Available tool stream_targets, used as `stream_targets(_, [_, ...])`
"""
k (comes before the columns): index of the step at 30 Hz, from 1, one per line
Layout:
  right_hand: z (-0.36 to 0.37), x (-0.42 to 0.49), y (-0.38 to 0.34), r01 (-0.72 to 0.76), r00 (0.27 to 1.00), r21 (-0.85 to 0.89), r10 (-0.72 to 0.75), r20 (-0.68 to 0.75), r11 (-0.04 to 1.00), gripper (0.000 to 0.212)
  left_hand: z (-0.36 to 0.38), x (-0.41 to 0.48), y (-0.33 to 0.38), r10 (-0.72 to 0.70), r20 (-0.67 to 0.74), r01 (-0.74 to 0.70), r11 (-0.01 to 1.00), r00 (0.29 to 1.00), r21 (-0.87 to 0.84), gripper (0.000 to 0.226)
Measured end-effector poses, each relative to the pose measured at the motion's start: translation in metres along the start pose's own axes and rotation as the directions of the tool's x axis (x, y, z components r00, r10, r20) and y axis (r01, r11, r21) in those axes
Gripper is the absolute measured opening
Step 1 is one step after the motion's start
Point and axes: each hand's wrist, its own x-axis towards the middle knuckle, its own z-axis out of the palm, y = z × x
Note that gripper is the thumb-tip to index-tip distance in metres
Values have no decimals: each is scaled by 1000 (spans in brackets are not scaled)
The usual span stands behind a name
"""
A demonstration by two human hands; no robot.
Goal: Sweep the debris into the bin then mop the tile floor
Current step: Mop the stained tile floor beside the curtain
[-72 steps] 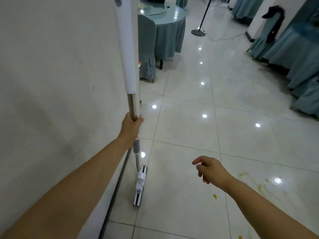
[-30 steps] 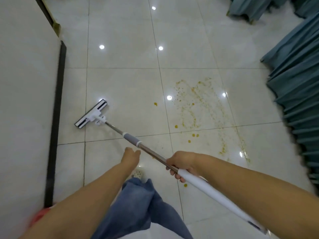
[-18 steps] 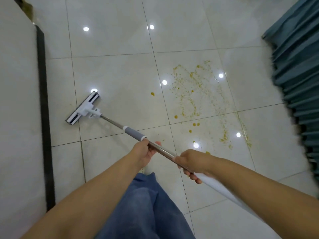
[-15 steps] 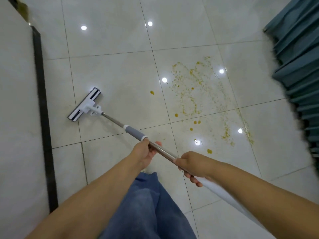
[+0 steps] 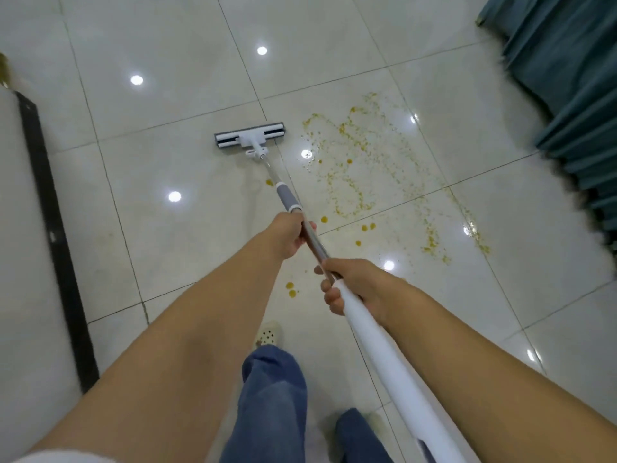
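Both hands grip a flat mop [image 5: 315, 242] that slants from the lower right up toward the middle of the view. The left hand [image 5: 289, 236] is the forward one. Its arm reaches out nearly straight, and its fingers are curled round the bare metal shaft just below the grey collar [image 5: 286, 196]. The right hand [image 5: 354, 285] sits close behind it, wrapped over the spot where the shaft enters the white sleeve [image 5: 387, 362]. Its knuckles are on top, its fingertips tuck under on the near side, and its forearm runs alongside the sleeve.

The mop head [image 5: 249, 138] lies crosswise on the tile floor [image 5: 173, 155] ahead of the person. It seems to rest flat, though contact with the tile is hard to confirm from this angle. The debris [image 5: 349, 161], a scatter of yellow crumbs and drops, spreads just to the right of the head and runs on across the tile joints. One drop lies beside the shaft and a few more lie between the two forearms.

A black baseboard [image 5: 53, 242] runs along the pale wall [image 5: 20, 228] on the left. Teal pleated fabric [image 5: 567, 95] hangs at the upper right. Blue jeans [image 5: 273, 396] and a perforated pale shoe [image 5: 268, 334] show below the arms.
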Motion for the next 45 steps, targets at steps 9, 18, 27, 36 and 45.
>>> stream_targets(9, [-177,-50,138,-90,995,49,87,57,995,28,108,-71,-183,-5,-27,4,1000,1000,-29,17])
stream_targets(18, [-362,-169,309,-115,988,-184,93,-125,976,19,235,-209,-401,-291,105,309,911,951,-272,27])
stream_targets(27, [-378,-174,313,-42,995,-253,18,-96,967,22,255,-213,-407,-326,118,346,889,938,-301,30])
stream_targets(36, [-324,-84,151,33,999,-136,-35,-12,990,36,251,-93,-257,-179,51,186,938,982,-292,23])
stream_targets(45, [-251,31,-24,38,998,5,-38,42,999,36,237,41,-76,-139,-20,132,971,990,-198,24])
